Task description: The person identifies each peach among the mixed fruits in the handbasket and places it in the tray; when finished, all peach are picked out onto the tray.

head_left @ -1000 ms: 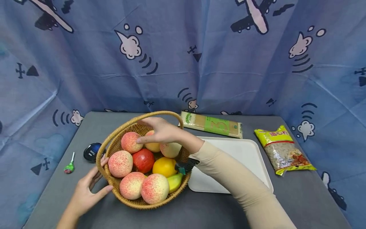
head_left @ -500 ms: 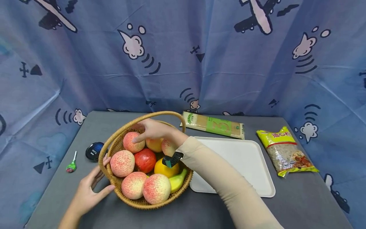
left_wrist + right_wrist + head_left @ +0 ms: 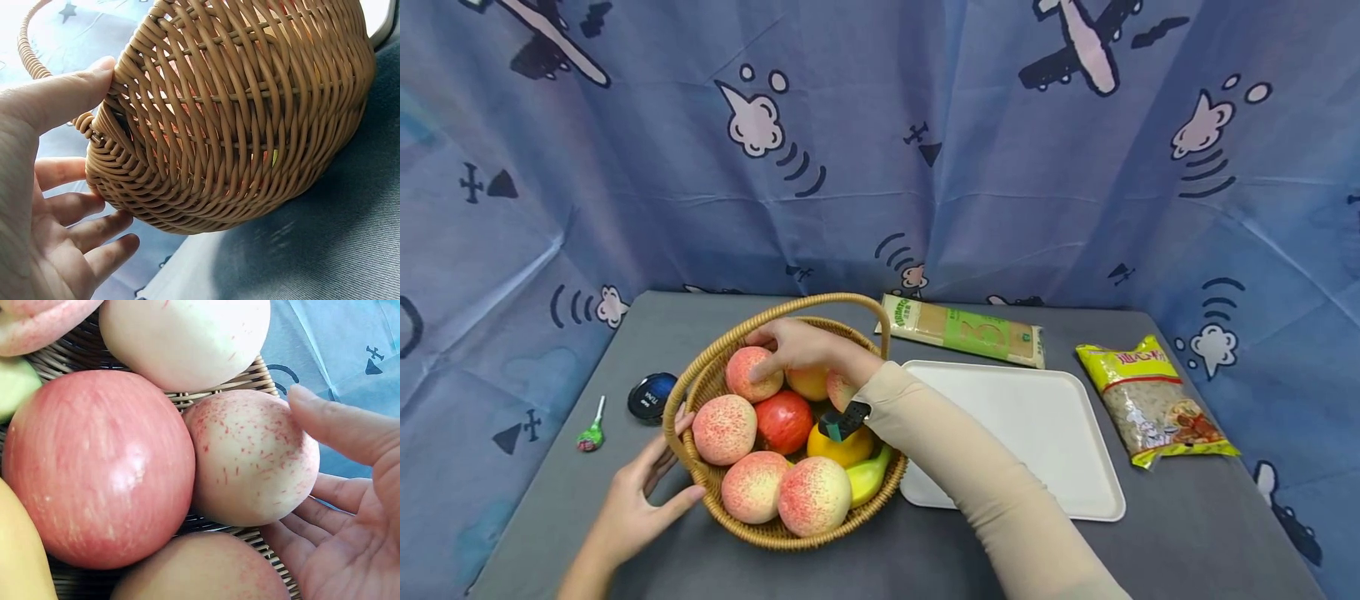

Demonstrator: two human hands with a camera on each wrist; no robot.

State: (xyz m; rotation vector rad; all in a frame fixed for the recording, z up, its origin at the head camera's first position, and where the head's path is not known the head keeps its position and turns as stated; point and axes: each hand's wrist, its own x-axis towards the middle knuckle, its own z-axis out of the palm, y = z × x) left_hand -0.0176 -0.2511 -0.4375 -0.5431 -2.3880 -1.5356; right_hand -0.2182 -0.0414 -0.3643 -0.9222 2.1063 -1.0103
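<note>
A wicker basket (image 3: 752, 543) with a tall handle stands left of centre, full of fruit. My left hand (image 3: 628, 512) touches its left side, thumb and fingertips against the rim by the handle's foot (image 3: 94, 128). Under the handle, my right hand (image 3: 801, 346) reaches in from the right and holds a peach (image 3: 741, 373) at the back left. In the right wrist view its thumb lies along the peach (image 3: 250, 462), with the fingers passing behind. Beside it sit a red pomegranate-like fruit (image 3: 784, 422), more peaches (image 3: 724, 429), a yellow fruit (image 3: 842, 450) and a banana (image 3: 868, 479).
Right of the basket lies a white tray (image 3: 1037, 425), partly under my right sleeve. Behind it is a noodle packet (image 3: 962, 329), and a yellow food bag (image 3: 1153, 400) lies far right. A dark tuna can (image 3: 650, 398) and a lollipop (image 3: 592, 433) are at left.
My right forearm has swung left and its hand has settled closer around the back-left peach. My left hand stays at the basket's side. The whole head view has shifted slightly.
</note>
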